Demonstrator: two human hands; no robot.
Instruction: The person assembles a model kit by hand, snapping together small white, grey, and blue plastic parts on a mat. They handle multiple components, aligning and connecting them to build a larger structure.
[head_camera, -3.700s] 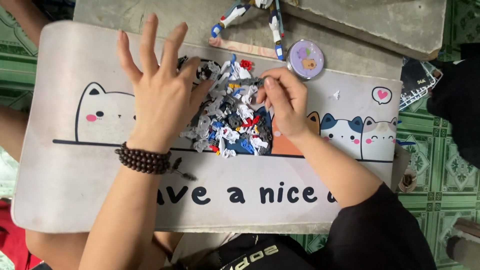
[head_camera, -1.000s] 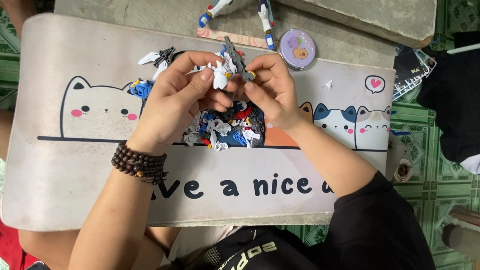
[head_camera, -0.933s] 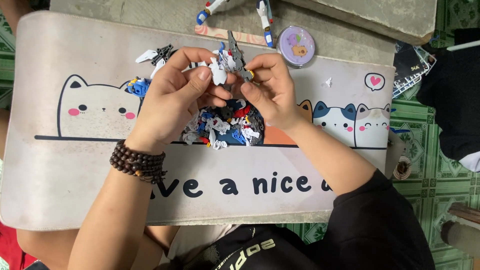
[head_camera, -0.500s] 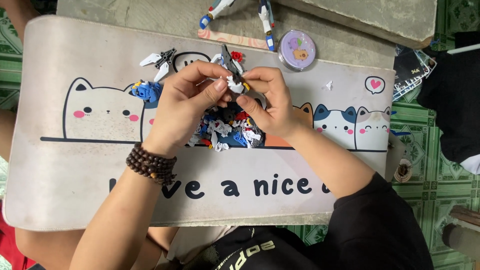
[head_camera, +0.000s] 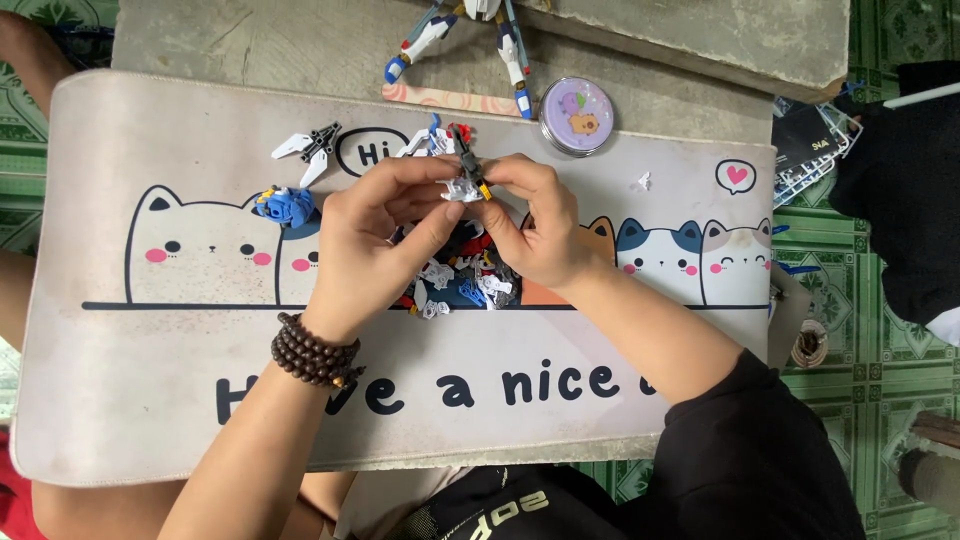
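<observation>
Both my hands meet over the middle of a cream desk mat (head_camera: 130, 400) printed with cartoon cats. My left hand (head_camera: 375, 235), with a dark bead bracelet on the wrist, and my right hand (head_camera: 535, 225) together pinch a small white, grey and yellow model-kit assembly (head_camera: 467, 182) between their fingertips. Under the hands lies a pile of small white, blue, red and grey plastic parts (head_camera: 462, 285). A blue part cluster (head_camera: 284, 205) and a white-and-black winged piece (head_camera: 305, 147) lie to the left of my hands.
A partly built white-and-blue robot figure (head_camera: 470, 35) on a pink base stands at the mat's far edge. Beside it is a round purple tin (head_camera: 577, 115). Plastic runner frames (head_camera: 815, 140) lie at the right, over green tiled floor. A tiny white part (head_camera: 644, 181) lies alone.
My hands left the pile, lifted the small assembly and have been working on it together, drifting slightly toward the far edge. The camera view shifted a little.
</observation>
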